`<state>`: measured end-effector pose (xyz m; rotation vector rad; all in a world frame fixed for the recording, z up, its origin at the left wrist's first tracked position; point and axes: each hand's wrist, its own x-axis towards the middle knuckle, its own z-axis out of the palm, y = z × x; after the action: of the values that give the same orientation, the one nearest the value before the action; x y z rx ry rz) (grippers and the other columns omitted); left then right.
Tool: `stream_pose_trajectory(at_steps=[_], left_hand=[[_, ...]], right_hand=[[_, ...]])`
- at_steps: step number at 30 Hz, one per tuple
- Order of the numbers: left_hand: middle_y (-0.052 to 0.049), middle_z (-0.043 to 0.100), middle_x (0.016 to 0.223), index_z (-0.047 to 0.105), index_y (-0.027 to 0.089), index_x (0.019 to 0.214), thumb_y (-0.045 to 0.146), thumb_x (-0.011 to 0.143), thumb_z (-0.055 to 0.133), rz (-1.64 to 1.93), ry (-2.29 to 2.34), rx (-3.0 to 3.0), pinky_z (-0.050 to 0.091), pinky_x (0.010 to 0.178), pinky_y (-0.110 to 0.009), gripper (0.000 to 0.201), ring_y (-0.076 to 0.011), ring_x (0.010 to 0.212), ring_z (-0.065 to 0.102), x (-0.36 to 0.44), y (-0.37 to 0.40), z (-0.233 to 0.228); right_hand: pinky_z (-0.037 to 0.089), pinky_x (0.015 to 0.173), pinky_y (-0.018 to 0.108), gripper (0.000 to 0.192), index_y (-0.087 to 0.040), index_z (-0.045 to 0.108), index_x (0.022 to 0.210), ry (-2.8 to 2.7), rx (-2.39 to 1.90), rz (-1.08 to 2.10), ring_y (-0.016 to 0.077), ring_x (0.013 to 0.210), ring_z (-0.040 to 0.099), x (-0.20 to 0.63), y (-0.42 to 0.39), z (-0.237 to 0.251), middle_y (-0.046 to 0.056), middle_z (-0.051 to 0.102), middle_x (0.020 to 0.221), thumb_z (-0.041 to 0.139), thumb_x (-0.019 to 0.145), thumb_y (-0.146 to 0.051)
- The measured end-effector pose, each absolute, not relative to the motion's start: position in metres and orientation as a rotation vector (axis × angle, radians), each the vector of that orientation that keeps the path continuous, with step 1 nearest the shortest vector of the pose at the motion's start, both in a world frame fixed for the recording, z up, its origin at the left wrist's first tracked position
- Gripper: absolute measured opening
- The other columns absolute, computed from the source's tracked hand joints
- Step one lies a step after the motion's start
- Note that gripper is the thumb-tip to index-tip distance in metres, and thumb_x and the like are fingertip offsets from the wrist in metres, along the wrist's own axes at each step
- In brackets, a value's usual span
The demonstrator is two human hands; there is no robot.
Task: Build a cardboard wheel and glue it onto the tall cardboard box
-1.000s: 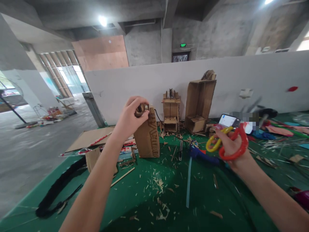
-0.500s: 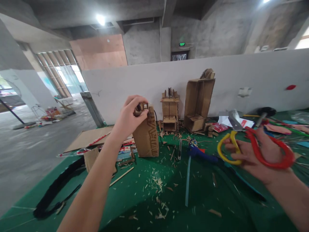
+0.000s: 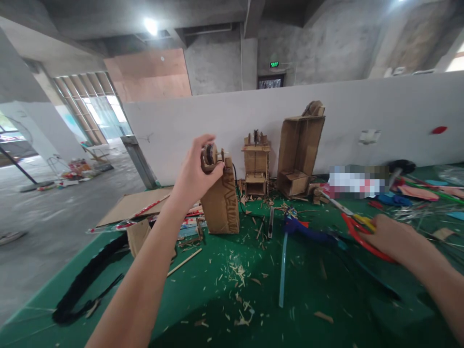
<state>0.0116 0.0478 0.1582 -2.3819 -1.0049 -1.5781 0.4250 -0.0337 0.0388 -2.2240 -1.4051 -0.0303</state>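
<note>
The left hand's [image 3: 194, 171] fingers curve in a part-open C at the top of the cardboard box [image 3: 218, 208], thumb at its upper edge, a round wheel [image 3: 209, 153] within the curve; how firmly they grip, I cannot tell. The box stands upright on the green worktop [image 3: 261, 275]. Well to its right, the right hand's [image 3: 393, 236] fingers close around the scissors' [image 3: 357, 224] handles, blades pointing away.

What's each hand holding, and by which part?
Left hand: cardboard box, at its top, near the wheel. Right hand: scissors, by the red and yellow handles.
</note>
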Motion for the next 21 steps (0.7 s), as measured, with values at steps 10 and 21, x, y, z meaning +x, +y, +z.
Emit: stream_pose_trajectory(at_steps=[10, 21], left_hand=[[-0.008, 0.043, 0.137, 0.046, 0.030, 0.129, 0.030, 0.080, 0.062, -1.519, -1.007, -2.417, 0.036, 0.104, -0.049, 0.051, -0.0284, 0.128, 0.039, -0.001, 0.051, 0.162], [-0.008, 0.048, 0.136, 0.050, 0.032, 0.122, 0.024, 0.077, 0.052, -2.057, -1.141, -3.092, 0.055, 0.079, -0.041, 0.046, -0.0263, 0.112, 0.056, -0.051, 0.080, 0.145]], right_hand=[[0.044, 0.082, 0.045, 0.032, -0.013, 0.061, 0.089, -1.701, -2.133, -0.355, 0.0364, 0.094, 0.061, 0.364, -0.043, 0.076, 0.023, 0.066, 0.093, 0.039, 0.085, -0.036], [0.052, 0.072, 0.034, 0.026, -0.020, 0.063, 0.101, -1.820, -1.141, 0.257, 0.0198, 0.082, 0.064, 0.234, -0.009, 0.155, 0.006, 0.069, 0.093, 0.051, 0.087, -0.038]])
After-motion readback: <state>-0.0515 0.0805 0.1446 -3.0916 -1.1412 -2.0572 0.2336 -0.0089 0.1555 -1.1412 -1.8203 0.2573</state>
